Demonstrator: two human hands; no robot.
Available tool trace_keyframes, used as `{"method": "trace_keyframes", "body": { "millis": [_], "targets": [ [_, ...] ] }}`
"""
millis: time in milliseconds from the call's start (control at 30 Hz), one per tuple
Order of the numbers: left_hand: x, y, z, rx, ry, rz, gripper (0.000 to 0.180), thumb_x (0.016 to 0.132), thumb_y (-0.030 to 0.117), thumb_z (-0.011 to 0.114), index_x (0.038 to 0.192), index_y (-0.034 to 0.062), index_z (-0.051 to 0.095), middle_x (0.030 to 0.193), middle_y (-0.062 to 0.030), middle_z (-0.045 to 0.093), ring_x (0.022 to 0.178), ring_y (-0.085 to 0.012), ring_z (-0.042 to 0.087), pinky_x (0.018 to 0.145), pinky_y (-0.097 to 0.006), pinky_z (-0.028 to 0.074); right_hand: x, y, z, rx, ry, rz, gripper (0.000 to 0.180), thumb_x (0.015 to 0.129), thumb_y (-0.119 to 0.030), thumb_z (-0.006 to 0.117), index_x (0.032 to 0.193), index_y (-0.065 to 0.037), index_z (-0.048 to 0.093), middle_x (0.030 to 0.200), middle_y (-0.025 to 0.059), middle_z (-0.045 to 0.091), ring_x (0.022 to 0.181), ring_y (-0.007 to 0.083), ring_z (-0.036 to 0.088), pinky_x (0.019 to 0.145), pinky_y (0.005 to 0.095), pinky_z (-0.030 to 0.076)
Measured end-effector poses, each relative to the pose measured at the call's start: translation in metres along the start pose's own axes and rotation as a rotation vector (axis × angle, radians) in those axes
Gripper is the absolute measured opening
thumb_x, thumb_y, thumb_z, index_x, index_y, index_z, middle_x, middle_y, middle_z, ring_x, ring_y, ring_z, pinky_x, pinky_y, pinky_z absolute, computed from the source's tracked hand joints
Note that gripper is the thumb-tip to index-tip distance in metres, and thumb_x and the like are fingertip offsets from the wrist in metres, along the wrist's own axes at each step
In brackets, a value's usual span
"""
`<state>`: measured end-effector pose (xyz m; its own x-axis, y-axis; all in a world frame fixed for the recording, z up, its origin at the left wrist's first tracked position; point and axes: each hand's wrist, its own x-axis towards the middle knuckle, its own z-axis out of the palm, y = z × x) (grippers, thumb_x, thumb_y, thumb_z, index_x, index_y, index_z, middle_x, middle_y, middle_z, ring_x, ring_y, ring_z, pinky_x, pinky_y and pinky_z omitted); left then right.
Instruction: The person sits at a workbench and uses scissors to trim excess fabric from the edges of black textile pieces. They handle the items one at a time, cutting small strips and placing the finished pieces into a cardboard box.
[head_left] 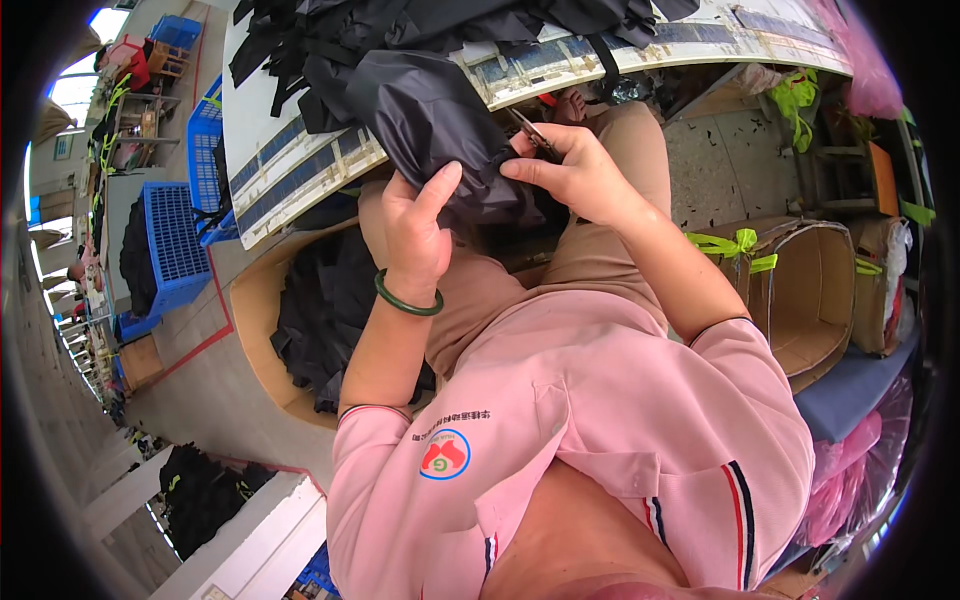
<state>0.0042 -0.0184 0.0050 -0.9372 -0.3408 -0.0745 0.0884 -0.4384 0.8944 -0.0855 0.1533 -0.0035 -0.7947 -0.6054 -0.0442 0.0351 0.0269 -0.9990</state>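
Note:
My left hand, with a green bangle on its wrist, is closed on a piece of thin black fabric. The fabric hangs over the table's near edge toward my lap. To its right, my right hand is closed around small dark scissors, whose blades point up and away from me. The right thumb and fingertips are close against the fabric's right edge. Whether the blades touch the cloth I cannot tell. A heap of black fabric pieces covers the far part of the table.
The white table has worn, taped edges. A cardboard box of black fabric stands left of my legs, with blue plastic crates beyond. At right are an open cardboard box, green ties and pink plastic bags.

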Motion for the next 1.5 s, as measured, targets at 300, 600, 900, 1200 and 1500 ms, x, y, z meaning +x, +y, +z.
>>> {"method": "trace_keyframes", "body": {
  "millis": [300,600,900,1200,1500],
  "targets": [
    [0.015,0.024,-0.026,0.134,0.031,-0.023,0.024,0.087,0.007,0.064,0.109,-0.0002,0.058,0.101,-0.0079,0.065,0.087,-0.0124,0.062,0.082,-0.026,0.050,-0.009,-0.010,-0.022,0.366,-0.134,0.205,0.013,0.081,-0.008,0.072,0.087,-0.008,0.060,0.058,-0.0075,0.046,0.043,-0.0004,0.033,0.038,0.0186,0.021],
    [0.011,0.045,-0.002,1.137,-0.204,0.855,0.035,0.079,0.019,0.071,0.107,0.0017,0.059,0.111,-0.0132,0.060,0.107,-0.0303,0.055,0.097,-0.039,0.039,-0.016,-0.027,-0.021,0.199,-0.136,0.054,0.013,0.080,-0.011,0.074,0.085,-0.004,0.065,0.070,-0.0062,0.056,0.061,0.0002,0.044,0.052,0.0189,0.034],
    [-0.003,0.032,0.018,0.873,-0.403,0.164,0.025,0.070,0.011,0.080,0.085,0.0001,0.063,0.084,-0.0054,0.065,0.088,-0.0149,0.061,0.084,-0.029,0.047,-0.024,-0.031,-0.020,0.113,-0.141,0.023,0.015,0.079,-0.012,0.074,0.087,-0.003,0.064,0.077,-0.0033,0.060,0.069,0.0039,0.049,0.060,0.0210,0.039],
    [0.001,0.044,0.021,0.888,-0.527,0.052,0.024,0.070,0.007,0.078,0.088,-0.0013,0.063,0.084,-0.0054,0.066,0.083,-0.0120,0.059,0.076,-0.026,0.047,-0.020,-0.042,-0.016,-0.454,-0.177,-0.472,0.019,0.075,-0.002,0.072,0.090,-0.001,0.059,0.086,0.0039,0.059,0.072,0.0119,0.051,0.061,0.0257,0.041],
    [0.016,0.039,-0.025,0.365,-0.575,-0.076,0.011,0.076,0.004,0.066,0.086,-0.0012,0.063,0.094,-0.0109,0.066,0.093,-0.0188,0.059,0.088,-0.033,0.046,-0.014,-0.036,-0.027,0.292,-0.391,-0.219,0.009,0.078,-0.002,0.068,0.082,-0.002,0.060,0.100,0.0052,0.063,0.089,0.0128,0.053,0.082,0.0283,0.042]
  ]
}}
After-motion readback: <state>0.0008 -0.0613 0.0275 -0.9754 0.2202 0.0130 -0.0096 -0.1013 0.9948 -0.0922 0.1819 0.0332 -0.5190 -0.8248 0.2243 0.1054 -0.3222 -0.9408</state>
